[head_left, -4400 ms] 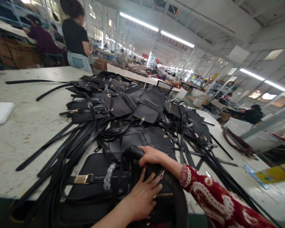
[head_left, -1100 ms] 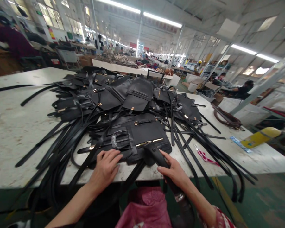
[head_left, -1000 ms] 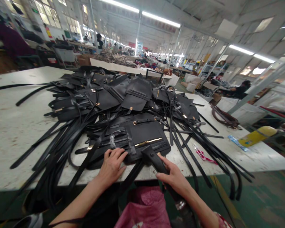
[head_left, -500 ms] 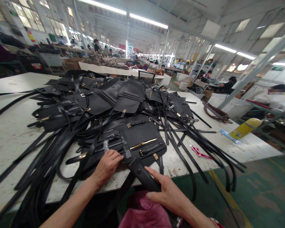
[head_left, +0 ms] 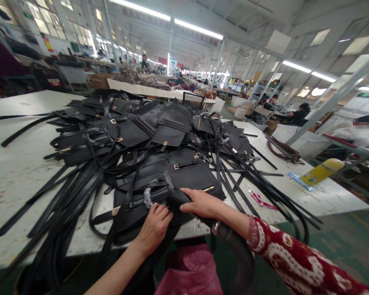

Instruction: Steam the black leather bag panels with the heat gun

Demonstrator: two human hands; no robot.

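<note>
While the right hand (head_left: 199, 203) in the head view holds a black nozzle (head_left: 176, 198) with its fingers wrapped round it, the left hand (head_left: 156, 224) rests on the near side of a black bag (head_left: 190, 176), its fingers curled close together; whether they pinch anything is hidden. The bag lies flat at the near middle of the desk (head_left: 18, 164), in front of a heap of black bags (head_left: 172, 119). Black straps (head_left: 57, 205) trail left, and a yellow cylinder (head_left: 322, 171) lies far right.
</note>
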